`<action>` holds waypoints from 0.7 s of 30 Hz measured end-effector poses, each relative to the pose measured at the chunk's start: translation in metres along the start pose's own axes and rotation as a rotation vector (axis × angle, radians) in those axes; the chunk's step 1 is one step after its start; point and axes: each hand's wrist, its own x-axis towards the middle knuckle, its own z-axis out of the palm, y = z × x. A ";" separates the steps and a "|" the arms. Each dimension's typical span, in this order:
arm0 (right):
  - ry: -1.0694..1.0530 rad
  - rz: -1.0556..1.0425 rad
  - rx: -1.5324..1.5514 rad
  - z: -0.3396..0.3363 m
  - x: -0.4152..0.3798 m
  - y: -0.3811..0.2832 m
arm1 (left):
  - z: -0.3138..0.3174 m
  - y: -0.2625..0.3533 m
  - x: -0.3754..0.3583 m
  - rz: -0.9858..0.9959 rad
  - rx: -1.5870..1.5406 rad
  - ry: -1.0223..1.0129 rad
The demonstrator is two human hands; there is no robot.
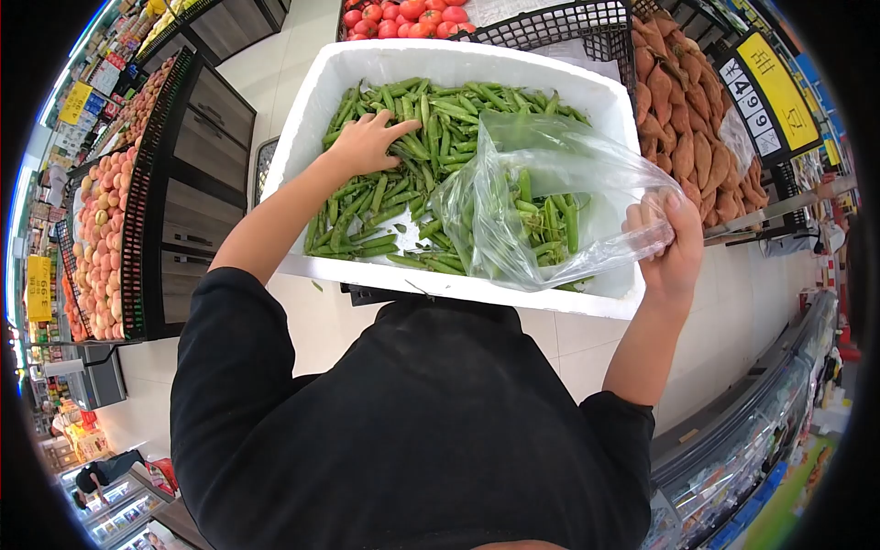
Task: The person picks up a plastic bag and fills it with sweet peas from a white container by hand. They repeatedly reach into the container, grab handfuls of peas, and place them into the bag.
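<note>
A white foam box (316,92) in front of me holds a heap of green pea pods (431,115). My left hand (365,144) rests palm down on the pods at the box's left side, fingers spread among them. My right hand (667,240) grips the bunched edge of a clear plastic bag (541,197) at the box's right front corner. The bag lies open over the box and has several pods inside it.
Red tomatoes (403,16) sit in a black crate behind the box. Sweet potatoes (683,119) are piled at the right under a yellow price sign (779,87). Peaches (96,229) fill a rack at left. A glass display case (742,431) runs along the lower right.
</note>
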 end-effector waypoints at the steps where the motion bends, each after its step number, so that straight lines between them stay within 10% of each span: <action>1: -0.035 0.018 -0.023 -0.001 0.000 0.000 | 0.004 -0.004 -0.003 0.001 0.000 0.000; 15: -0.071 0.035 -0.040 -0.003 0.002 0.001 | 0.008 -0.009 -0.021 0.392 0.270 0.301; 21: -0.118 0.024 -0.013 -0.005 0.006 0.004 | 0.005 0.015 -0.016 0.102 0.298 0.040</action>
